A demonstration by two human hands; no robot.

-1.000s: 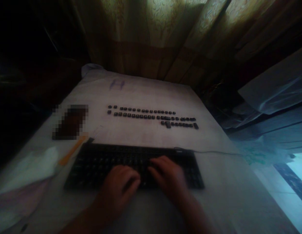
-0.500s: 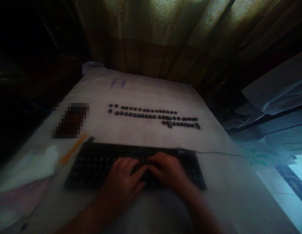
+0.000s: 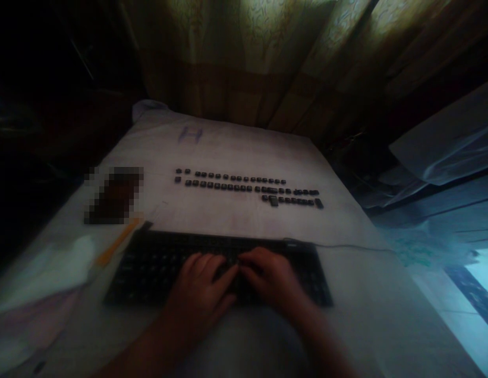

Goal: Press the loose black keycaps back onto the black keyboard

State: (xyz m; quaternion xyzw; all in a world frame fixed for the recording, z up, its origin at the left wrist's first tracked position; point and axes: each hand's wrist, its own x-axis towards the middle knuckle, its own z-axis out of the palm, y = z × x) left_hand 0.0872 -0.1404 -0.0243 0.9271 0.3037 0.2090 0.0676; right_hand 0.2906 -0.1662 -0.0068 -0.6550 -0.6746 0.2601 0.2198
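Observation:
A black keyboard [image 3: 149, 268] lies across the near part of the cloth-covered table. My left hand [image 3: 204, 278] rests over its middle, fingers stretched out and thumb apart, the index fingertip meeting my right hand. My right hand [image 3: 269, 273] is just right of it, thumb and index finger pinched together above the keys. Whatever is between those fingertips is too dark and small to make out. Behind the keyboard, loose black keycaps [image 3: 236, 187] are laid out in rows on the cloth.
A blurred-out dark rectangular item [image 3: 116, 197] lies at the left, with an orange strip-like tool [image 3: 118, 241] near it. Crumpled white cloth or plastic [image 3: 59, 268] is at the left front. The keyboard's cable [image 3: 354, 247] runs right. A curtain [image 3: 244, 63] hangs behind the table [image 3: 244, 136].
Almost nothing differs. Both hands stay over the middle of the keyboard with only a slight shift of the fingers, and the keycap rows are unchanged.

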